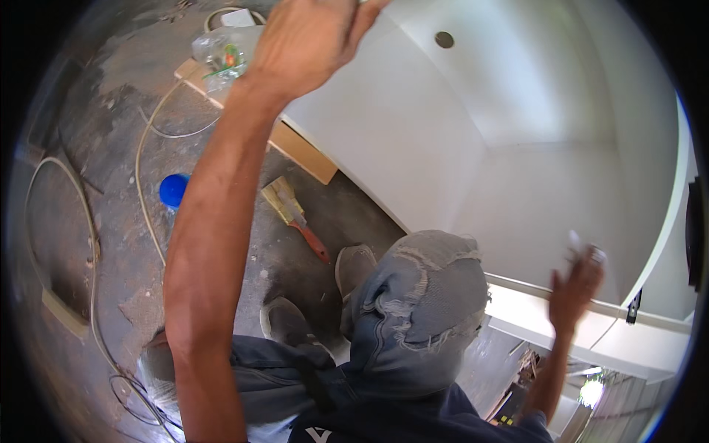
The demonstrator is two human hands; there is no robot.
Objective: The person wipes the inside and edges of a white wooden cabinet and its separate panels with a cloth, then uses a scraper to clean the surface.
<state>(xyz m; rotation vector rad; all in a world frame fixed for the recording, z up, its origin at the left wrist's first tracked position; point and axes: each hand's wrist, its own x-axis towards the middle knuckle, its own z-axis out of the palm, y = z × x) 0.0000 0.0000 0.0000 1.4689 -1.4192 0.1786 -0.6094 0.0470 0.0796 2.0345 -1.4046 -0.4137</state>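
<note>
While you crouch on the floor [125, 244], the white cabinet [391, 96] lies open before you and to your right. Your left hand [303, 48] is raised in front of its near panel, but the fingers run out of view, so its opening and any hold cannot be told. Your right hand [578, 288] is blurred by the cabinet's rim, thumb apart from the fingers, a whitish smear at the tips; whether it holds anything cannot be told. A brush [299, 221] lies near your shoes [292, 325], a blue lid-like disc [173, 190] farther left.
</note>
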